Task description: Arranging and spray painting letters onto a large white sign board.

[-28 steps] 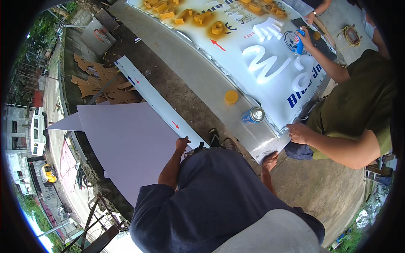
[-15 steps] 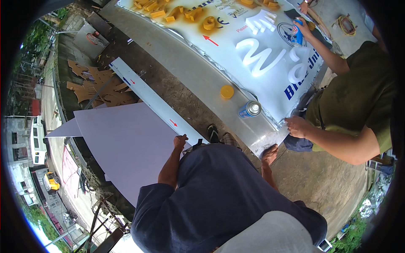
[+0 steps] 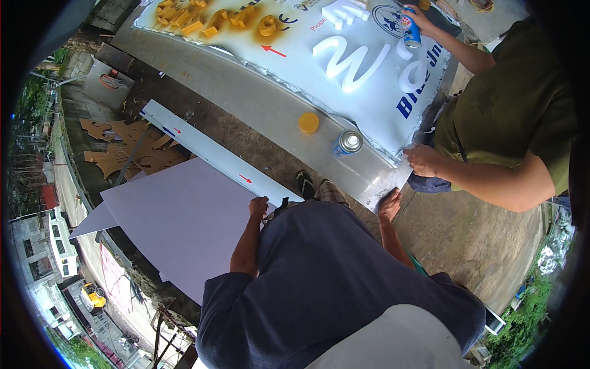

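Outdoors, left hand (image 3: 259, 207) still pinches white sheet (image 3: 178, 215); right hand (image 3: 389, 205), flat on metal panel (image 3: 369, 178), slid nearer.

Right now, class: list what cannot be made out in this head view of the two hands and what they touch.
- Left hand: its fingers curl over the white sheet edge; the grip underneath is hidden.
- Right hand: it rests at the metal panel corner; the palm is hidden, so contact is unclear.
- Both forearms: partly covered by the person's dark shirt.
- Spray can: its label is too small.
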Demonstrator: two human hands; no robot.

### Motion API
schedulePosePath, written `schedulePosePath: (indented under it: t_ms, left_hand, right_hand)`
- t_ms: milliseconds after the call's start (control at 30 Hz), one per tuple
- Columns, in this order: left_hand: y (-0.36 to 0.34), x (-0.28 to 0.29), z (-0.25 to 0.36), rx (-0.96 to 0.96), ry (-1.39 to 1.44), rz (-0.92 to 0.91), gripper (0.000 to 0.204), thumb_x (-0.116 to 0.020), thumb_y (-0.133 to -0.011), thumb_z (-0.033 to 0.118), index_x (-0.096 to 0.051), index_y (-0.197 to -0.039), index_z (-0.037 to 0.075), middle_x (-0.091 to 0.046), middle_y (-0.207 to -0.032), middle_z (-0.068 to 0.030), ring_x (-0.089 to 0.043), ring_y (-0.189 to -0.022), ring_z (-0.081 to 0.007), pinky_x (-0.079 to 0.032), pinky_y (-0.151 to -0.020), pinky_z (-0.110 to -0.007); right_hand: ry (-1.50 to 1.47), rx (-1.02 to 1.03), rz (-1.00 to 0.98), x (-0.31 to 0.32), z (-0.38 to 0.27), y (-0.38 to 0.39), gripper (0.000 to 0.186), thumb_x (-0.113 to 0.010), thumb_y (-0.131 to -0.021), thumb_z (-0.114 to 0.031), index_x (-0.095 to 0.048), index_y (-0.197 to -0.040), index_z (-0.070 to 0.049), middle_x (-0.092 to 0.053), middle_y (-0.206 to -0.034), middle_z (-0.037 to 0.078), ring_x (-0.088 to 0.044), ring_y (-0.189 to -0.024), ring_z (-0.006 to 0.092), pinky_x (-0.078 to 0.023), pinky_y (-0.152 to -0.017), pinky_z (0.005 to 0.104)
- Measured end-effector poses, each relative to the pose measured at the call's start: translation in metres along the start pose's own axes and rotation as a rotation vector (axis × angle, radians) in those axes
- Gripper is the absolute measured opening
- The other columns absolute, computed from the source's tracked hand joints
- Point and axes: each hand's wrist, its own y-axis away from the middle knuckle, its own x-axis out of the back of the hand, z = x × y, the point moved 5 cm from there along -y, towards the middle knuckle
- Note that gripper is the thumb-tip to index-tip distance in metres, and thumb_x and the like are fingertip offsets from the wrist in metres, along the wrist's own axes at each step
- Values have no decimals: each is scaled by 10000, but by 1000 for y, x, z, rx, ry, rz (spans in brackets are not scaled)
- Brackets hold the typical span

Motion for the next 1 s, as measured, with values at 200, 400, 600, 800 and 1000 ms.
schedulePosePath:
  t_ms: [200, 400, 600, 800, 1000]
  left_hand:
    - [-3, -3, -2, 4, -37, -24, 191, -616, -823, 241, -638, -860, 55, -551, -605, -40, -484, -451, -142, -398, -389, -297]
    - [1, -5, 0, 6, -33, -14, 224, -611, -815, 248, -649, -871, 35, -572, -611, -46, -494, -450, -139, -407, -384, -293]
    - [3, -5, 3, -14, -64, -24, 228, -620, -827, 257, -653, -907, 46, -572, -635, -37, -485, -468, -127, -392, -397, -283]
    - [4, -4, 6, -34, -2, -4, 234, -611, -789, 230, -671, -849, 12, -598, -602, -58, -520, -451, -127, -428, -378, -287]
    - [-1, -5, 6, -34, 2, -14, 228, -610, -792, 227, -670, -845, 15, -591, -594, -53, -510, -443, -122, -418, -369, -285]
  right_hand:
    - [4, 0, -14, -2, 3, -2, 635, -259, -961, -514, -525, -1145, 32, -580, -1026, 342, -526, -957, 530, -389, -822, 565]
    - [-29, -11, 2, -2, 3, -2, 656, -253, -957, -529, -531, -1131, 39, -589, -994, 342, -532, -947, 531, -401, -807, 562]
    - [-26, -27, -12, -1, 2, -2, 696, -246, -952, -547, -519, -1177, 52, -573, -1019, 361, -523, -973, 536, -393, -838, 556]
    - [-27, -11, -2, 1, -3, 0, 727, -239, -947, -565, -513, -1179, 68, -574, -1028, 361, -523, -988, 532, -395, -848, 554]
    - [-13, -9, -1, 1, -3, 0, 739, -233, -944, -574, -513, -1176, 69, -574, -1030, 362, -522, -989, 533, -396, -854, 555]
